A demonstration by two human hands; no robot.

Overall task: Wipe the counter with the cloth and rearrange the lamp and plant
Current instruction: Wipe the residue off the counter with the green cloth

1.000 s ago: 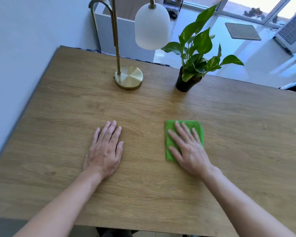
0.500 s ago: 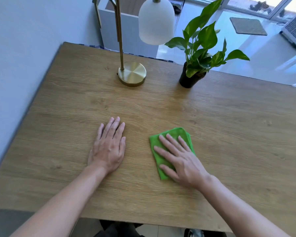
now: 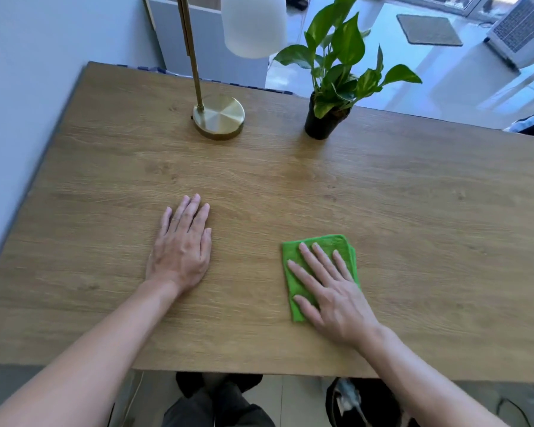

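A folded green cloth lies on the wooden counter, right of centre near the front. My right hand presses flat on it, fingers spread, covering most of it. My left hand rests palm down on the bare wood to the left, holding nothing. At the back stands a brass lamp with a round base, thin stem and white shade. To its right is a leafy plant in a black pot. Both hands are well in front of lamp and plant.
A pale wall runs along the counter's left edge. Behind the far edge are a white cabinet, a tiled floor and a doormat. Below the front edge I see my dark-clothed legs and a dark bin.
My right hand slid the cloth left toward my left hand, then back to the right. My left hand stayed flat in place. The view tilted down slightly.
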